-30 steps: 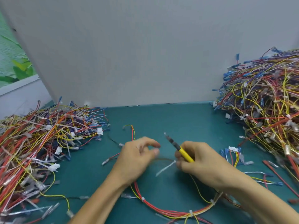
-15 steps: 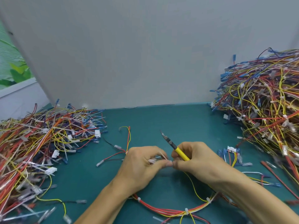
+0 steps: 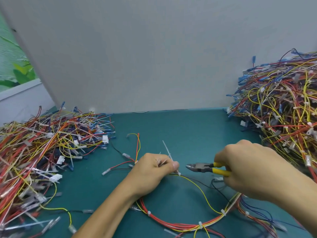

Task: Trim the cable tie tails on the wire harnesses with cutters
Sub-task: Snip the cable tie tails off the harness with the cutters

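The step in hand is judged to be the lining-up of a cut: one tie on the wire harness [image 3: 180, 226] is presented, not yet trimmed. The harness is looped on the green mat [image 3: 180, 127] at the near middle, between a wire pile at the left [image 3: 42, 152] and a taller one at the far right [image 3: 283, 109]. Its thin wires are pinched between thumb and curled fingers of the left hand [image 3: 152, 170], just beside the tie head. From there the cable tie tail [image 3: 167, 151] stands free, its long axis running from near right to far left, the tip pointing away and upward. The cutters [image 3: 203, 167] are gripped by their yellow handles in the curled right hand [image 3: 245, 167] and lie roughly level, nose pointing left at the tie, just short of it; the jaws look nearly together. Next, the jaws would need to be opened and set flush against the tie head, clear of the wires.
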The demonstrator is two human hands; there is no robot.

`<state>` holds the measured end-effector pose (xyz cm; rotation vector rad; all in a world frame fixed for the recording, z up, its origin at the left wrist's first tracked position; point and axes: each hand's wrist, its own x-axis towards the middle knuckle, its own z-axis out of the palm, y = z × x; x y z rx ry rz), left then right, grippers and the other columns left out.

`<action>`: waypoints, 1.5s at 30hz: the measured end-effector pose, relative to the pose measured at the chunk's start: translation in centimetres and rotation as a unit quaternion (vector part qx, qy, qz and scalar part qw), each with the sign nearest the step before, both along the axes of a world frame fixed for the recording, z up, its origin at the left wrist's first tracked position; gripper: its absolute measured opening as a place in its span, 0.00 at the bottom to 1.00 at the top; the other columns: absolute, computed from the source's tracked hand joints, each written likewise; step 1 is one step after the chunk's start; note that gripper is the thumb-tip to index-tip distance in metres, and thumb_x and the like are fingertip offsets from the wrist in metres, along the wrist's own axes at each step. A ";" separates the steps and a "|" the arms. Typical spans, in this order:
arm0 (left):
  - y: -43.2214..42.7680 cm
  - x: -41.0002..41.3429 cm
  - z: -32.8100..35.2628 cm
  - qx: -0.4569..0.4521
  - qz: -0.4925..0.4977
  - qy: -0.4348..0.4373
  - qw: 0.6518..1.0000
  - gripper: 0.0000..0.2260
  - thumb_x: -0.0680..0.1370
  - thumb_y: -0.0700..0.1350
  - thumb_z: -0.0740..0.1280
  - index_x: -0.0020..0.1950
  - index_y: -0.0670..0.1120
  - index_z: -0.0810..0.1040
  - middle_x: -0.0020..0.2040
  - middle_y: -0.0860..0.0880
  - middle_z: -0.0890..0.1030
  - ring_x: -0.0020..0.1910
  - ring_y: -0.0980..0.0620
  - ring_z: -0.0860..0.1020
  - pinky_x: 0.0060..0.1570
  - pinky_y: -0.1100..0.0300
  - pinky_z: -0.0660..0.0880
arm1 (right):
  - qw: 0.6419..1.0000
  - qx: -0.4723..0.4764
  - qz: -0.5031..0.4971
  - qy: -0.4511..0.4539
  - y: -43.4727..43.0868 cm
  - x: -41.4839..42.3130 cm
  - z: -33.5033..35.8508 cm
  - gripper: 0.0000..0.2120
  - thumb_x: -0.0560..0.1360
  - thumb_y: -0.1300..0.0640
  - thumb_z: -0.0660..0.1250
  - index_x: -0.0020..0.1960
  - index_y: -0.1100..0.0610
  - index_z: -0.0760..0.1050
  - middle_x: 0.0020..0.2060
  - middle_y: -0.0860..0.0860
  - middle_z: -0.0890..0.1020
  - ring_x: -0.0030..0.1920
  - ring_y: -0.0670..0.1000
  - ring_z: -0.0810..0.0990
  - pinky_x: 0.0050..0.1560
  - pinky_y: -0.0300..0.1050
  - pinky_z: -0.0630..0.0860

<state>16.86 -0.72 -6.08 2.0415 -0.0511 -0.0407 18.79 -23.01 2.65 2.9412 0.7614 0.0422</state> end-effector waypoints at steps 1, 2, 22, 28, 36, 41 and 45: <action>0.0 0.0 -0.1 0.000 0.002 0.000 1.000 0.19 0.70 0.62 0.65 0.41 0.47 0.82 0.34 0.44 0.72 0.35 0.51 0.69 0.39 0.54 0.65 | 1.000 -0.012 0.004 -0.002 0.2 -0.2 0.1 0.06 0.71 0.49 0.62 0.46 0.48 0.71 0.35 0.46 0.70 0.37 0.55 0.71 0.36 0.44 0.68; 0.0 0.1 -0.1 -0.002 0.005 -0.001 1.000 0.21 0.69 0.62 0.66 0.41 0.44 0.81 0.34 0.45 0.72 0.35 0.51 0.69 0.39 0.54 0.65 | 1.000 -0.023 0.005 -0.005 0.4 -0.4 0.0 0.07 0.71 0.49 0.62 0.48 0.48 0.72 0.35 0.46 0.69 0.37 0.55 0.71 0.36 0.44 0.68; -0.2 0.0 0.0 -0.007 0.015 -0.023 1.000 0.19 0.71 0.58 0.67 0.38 0.40 0.76 0.31 0.48 0.68 0.32 0.53 0.65 0.36 0.56 0.63 | 0.997 -0.077 0.019 -0.016 1.7 -0.6 -1.8 0.03 0.73 0.55 0.60 0.47 0.51 0.68 0.38 0.50 0.67 0.39 0.58 0.69 0.36 0.44 0.65; -0.2 0.0 -0.1 -0.004 0.026 -0.023 0.999 0.20 0.70 0.58 0.68 0.38 0.40 0.76 0.30 0.48 0.68 0.32 0.52 0.65 0.36 0.55 0.63 | 0.995 -0.085 0.026 -0.033 2.0 -0.7 -2.0 0.05 0.74 0.54 0.61 0.44 0.51 0.64 0.40 0.49 0.70 0.45 0.57 0.76 0.36 0.45 0.62; -0.3 -0.2 0.3 0.001 0.028 -0.015 0.999 0.19 0.70 0.58 0.68 0.37 0.42 0.76 0.30 0.47 0.68 0.32 0.52 0.66 0.36 0.55 0.63 | 0.994 -0.094 0.022 -0.051 2.3 -1.1 -2.1 0.07 0.72 0.56 0.61 0.40 0.53 0.62 0.32 0.49 0.62 0.36 0.58 0.66 0.29 0.44 0.55; -0.3 -0.6 0.7 -0.012 0.021 -0.038 0.999 0.16 0.75 0.51 0.69 0.38 0.38 0.76 0.26 0.54 0.64 0.27 0.55 0.60 0.29 0.62 0.59 | 0.997 -0.079 0.023 0.008 1.7 -0.8 -1.6 0.04 0.72 0.52 0.62 0.43 0.52 0.68 0.33 0.48 0.65 0.37 0.56 0.69 0.31 0.43 0.60; 0.0 -0.8 2.2 -0.072 0.044 -0.013 0.996 0.08 0.73 0.48 0.63 0.34 0.50 0.75 0.25 0.56 0.62 0.23 0.57 0.57 0.23 0.66 0.55 | 0.981 -0.068 0.050 0.174 0.7 -0.3 -0.6 0.16 0.65 0.41 0.72 0.45 0.49 0.72 0.40 0.47 0.75 0.43 0.52 0.76 0.33 0.43 0.68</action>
